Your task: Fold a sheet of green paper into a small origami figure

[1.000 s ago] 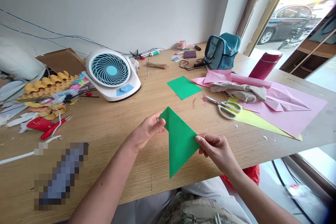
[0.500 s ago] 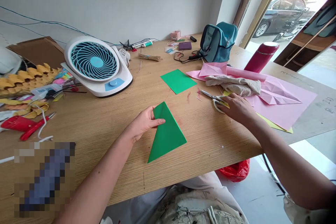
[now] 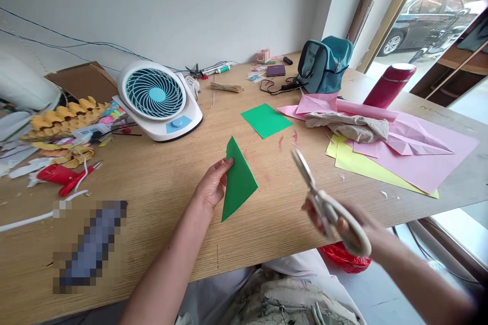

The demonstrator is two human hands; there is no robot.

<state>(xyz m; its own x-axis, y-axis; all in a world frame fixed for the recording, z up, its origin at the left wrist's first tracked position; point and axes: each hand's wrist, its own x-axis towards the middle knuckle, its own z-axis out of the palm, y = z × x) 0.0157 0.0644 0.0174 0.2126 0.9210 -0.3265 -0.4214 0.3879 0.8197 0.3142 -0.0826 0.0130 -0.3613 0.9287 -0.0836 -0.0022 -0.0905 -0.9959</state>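
Observation:
Folded into a triangle, a green sheet of paper [image 3: 240, 183] is pinched by its left edge in my left hand [image 3: 214, 179], tilted up above the table. My right hand [image 3: 343, 221] grips a pair of scissors with cream handles [image 3: 322, 198], raised over the table's front edge; the blades point up and left, and motion blurs them. A gap separates the scissors from the folded paper. Behind the folded piece, a second green sheet [image 3: 267, 121] lies flat on the wooden table [image 3: 160, 188].
Pink paper [image 3: 438, 162], yellow paper [image 3: 366, 165] and a crumpled glove-like cloth [image 3: 351, 127] lie at the right. Behind them stand a magenta flask [image 3: 391, 85] and a teal bag [image 3: 326, 63]. A fan [image 3: 160, 101] and a red glue gun [image 3: 61, 176] are left.
My right hand has lifted the scissors off the table and brought them nearer to me. My left hand has tilted the folded green paper more upright. The view has shifted left.

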